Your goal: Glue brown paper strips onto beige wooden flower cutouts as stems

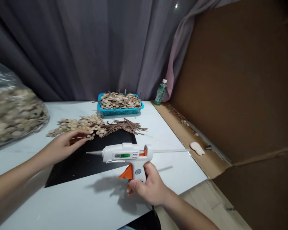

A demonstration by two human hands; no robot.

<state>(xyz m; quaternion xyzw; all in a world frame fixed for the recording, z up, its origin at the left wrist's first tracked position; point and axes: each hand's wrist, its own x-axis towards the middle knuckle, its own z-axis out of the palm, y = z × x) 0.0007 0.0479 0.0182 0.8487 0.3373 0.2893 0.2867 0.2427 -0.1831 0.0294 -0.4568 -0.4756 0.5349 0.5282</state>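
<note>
My right hand point(150, 187) is wrapped around the handle of a white hot glue gun point(124, 153) with an orange trigger. Its metal nozzle points left, and a long glue stick point(170, 150) sticks out of the back. At the near edge of a pile of pale flower-shaped wooden pieces point(81, 124), my left hand point(73, 142) reaches in with thumb and fingers apart. Its fingertips touch or nearly touch the pieces; whether one is pinched is hard to see. Beside that pile lies a bundle of thin brown sticks point(127, 126). A black mat point(86, 166) lies below both hands.
A blue basket point(121, 111) heaped with wooden pieces and sticks stands at the table's back. On the left bulges a clear plastic bag point(14, 108) of similar pieces. A green bottle point(160, 92) and a pale flat piece point(197, 148) are on the cardboard point(216, 167) at right.
</note>
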